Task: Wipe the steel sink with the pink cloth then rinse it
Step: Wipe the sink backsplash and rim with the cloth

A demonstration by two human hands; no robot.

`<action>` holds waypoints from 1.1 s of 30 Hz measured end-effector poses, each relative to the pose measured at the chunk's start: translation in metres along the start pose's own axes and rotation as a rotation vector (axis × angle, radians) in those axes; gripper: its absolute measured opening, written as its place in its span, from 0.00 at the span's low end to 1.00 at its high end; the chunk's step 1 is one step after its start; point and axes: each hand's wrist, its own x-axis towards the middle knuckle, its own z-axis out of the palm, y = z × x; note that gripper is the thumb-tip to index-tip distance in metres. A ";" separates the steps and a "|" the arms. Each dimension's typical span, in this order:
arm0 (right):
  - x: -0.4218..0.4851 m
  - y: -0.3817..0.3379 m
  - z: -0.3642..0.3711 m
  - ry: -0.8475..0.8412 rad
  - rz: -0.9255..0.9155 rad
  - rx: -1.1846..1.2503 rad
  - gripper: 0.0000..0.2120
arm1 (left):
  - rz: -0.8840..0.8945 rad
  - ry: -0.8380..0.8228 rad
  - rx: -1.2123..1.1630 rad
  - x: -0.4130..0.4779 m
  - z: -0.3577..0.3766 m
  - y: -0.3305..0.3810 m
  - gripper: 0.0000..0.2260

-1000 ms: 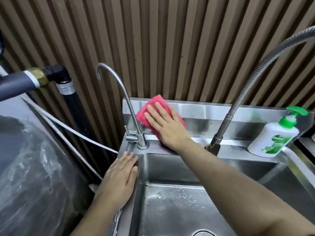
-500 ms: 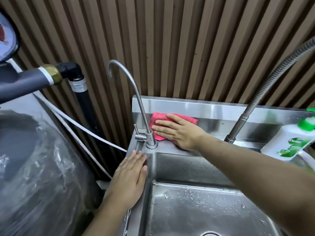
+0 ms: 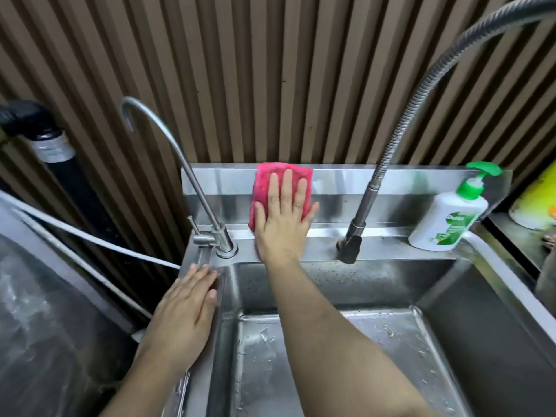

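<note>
The pink cloth [image 3: 263,188] lies flat against the upright steel backsplash of the sink [image 3: 421,281]. My right hand [image 3: 284,218] presses on it with straight, spread fingers pointing up, between the two faucets. My left hand [image 3: 186,314] rests flat on the sink's left rim, fingers straight, just below the small gooseneck faucet [image 3: 222,236]. Water drops lie on the basin floor.
A flexible hose faucet [image 3: 353,236] stands right of the cloth. A white soap bottle with a green pump [image 3: 448,218] sits on the back ledge at right. A white hose [image 3: 90,239] and plastic-wrapped object [image 3: 36,326] are at left. Slatted wall behind.
My right hand has moved the cloth from beside the small faucet's base up and right on the backsplash, fingers now pointing up. My left hand stays on the rim.
</note>
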 end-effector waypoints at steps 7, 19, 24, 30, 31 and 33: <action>0.035 0.009 -0.045 0.239 0.779 0.460 0.34 | 0.022 0.024 -0.021 0.002 0.002 -0.001 0.34; 0.014 0.031 -0.043 -0.097 0.855 0.277 0.24 | 0.031 0.027 -0.037 0.002 0.004 -0.003 0.34; -0.012 0.026 -0.045 -0.387 0.526 0.030 0.27 | 0.023 0.034 -0.052 0.002 0.004 -0.001 0.30; -0.057 0.025 -0.069 -0.606 0.261 -0.201 0.31 | 0.015 0.032 -0.067 0.001 0.003 -0.001 0.30; -0.062 0.023 -0.072 -0.640 0.236 -0.239 0.33 | 0.010 0.031 -0.069 0.001 0.003 -0.001 0.31; -0.064 0.019 -0.076 -0.693 0.190 -0.259 0.36 | 0.008 0.033 -0.071 0.001 0.002 0.000 0.33</action>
